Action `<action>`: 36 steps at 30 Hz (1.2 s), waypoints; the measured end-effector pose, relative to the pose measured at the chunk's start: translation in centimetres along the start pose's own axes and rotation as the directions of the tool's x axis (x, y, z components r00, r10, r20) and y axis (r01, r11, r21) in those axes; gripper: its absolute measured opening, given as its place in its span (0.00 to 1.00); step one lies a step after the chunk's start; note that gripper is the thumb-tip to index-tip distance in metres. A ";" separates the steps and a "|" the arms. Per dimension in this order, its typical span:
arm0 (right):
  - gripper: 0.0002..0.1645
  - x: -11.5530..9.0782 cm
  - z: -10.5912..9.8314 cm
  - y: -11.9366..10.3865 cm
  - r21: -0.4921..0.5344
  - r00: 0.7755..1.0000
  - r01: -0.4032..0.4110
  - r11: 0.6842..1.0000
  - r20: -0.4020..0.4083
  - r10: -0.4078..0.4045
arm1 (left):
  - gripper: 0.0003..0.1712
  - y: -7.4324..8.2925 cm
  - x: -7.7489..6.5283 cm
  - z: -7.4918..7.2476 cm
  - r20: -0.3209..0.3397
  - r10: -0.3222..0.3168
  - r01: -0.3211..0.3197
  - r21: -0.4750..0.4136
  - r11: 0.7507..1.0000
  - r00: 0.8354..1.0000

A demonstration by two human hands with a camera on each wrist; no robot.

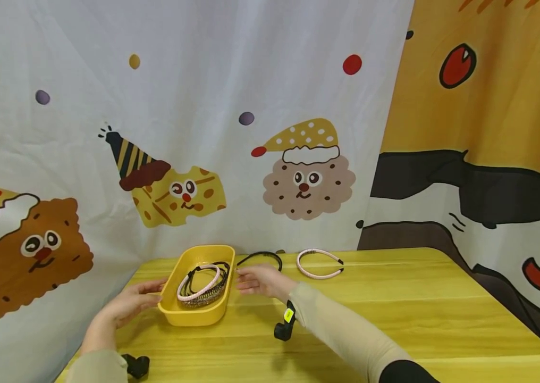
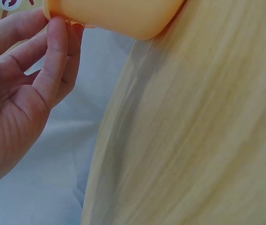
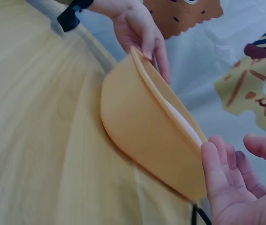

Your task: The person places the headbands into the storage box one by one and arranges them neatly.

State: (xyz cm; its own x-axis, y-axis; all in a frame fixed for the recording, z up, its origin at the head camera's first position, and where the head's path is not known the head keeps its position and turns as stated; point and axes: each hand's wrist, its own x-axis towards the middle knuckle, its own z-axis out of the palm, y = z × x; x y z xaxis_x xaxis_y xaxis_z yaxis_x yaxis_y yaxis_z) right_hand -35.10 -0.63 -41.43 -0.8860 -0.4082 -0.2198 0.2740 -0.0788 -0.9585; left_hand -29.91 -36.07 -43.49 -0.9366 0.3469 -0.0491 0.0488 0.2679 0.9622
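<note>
A yellow plastic basket (image 1: 194,317) stands on the table between the two hands. In it lie several headbands: a pale pink one (image 1: 185,287) on top and dark and glittery ones (image 1: 203,298) below. My left hand (image 1: 128,304) touches the basket's left side; in the left wrist view the fingertips (image 2: 57,35) meet the rim, with the fingers mostly straight. At the opposite side is my right hand (image 1: 262,281), its fingers extended and thumb apart. In the right wrist view the right fingertips (image 3: 210,147) are at the rim; firm contact is hard to tell.
A black headband (image 1: 270,254) lies behind the right hand, partly hidden by it. Farther right, a pink headband (image 1: 315,276) lies on the yellow wood-grain table (image 1: 423,308). A cartoon-printed curtain (image 1: 231,175) hangs along the table's back edge.
</note>
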 end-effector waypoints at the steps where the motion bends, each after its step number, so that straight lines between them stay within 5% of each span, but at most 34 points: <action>1: 0.16 0.0 -0.5 -0.2 -0.008 1.000 0.005 1.000 -0.004 -0.005 | 0.38 0.0 0.0 -0.1 0.003 0.003 -0.003 -0.001 1.000 1.000; 5: 0.12 -0.3 -2.9 -0.8 -0.035 0.999 0.029 0.999 0.017 -0.028 | 0.37 0.1 0.1 -0.3 0.007 0.012 -0.012 -0.005 1.000 1.000; 11: 0.20 -1.2 -6.9 -1.9 -0.190 0.990 0.121 0.974 0.100 -0.104 | 0.38 0.1 0.1 -0.4 0.004 0.017 -0.017 0.009 1.000 1.000; 19: 0.20 -2.0 -11.7 -3.2 -0.394 0.964 0.262 0.881 0.141 -0.224 | 0.37 0.2 0.2 -0.4 0.007 0.013 -0.013 0.014 1.000 1.000; 29: 0.17 -0.6 -15.9 -2.7 -0.558 0.947 0.308 0.771 0.103 -0.304 | 0.38 0.3 -0.1 0.0 -0.002 0.005 -0.005 0.018 1.000 1.000; 32: 0.16 -0.3 -16.3 -2.2 -0.549 0.946 0.305 0.778 0.080 -0.314 | 0.38 0.2 -0.1 0.0 -0.004 0.004 -0.003 0.021 1.000 1.000; 36: 0.19 0.1 -16.2 -1.2 -0.484 0.955 0.279 0.829 0.049 -0.293 | 0.38 0.0 -0.1 0.1 -0.010 -0.010 0.010 0.022 1.000 1.000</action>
State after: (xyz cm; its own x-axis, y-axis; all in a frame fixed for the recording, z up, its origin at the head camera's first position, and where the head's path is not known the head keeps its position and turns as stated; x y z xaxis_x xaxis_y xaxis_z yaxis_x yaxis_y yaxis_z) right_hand -41.56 14.11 -43.23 -0.9078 -0.4117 0.0798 -0.2015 0.2613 -0.9440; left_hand -29.78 -35.98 -43.47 -0.9406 0.3348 -0.0560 0.0468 0.2915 0.9554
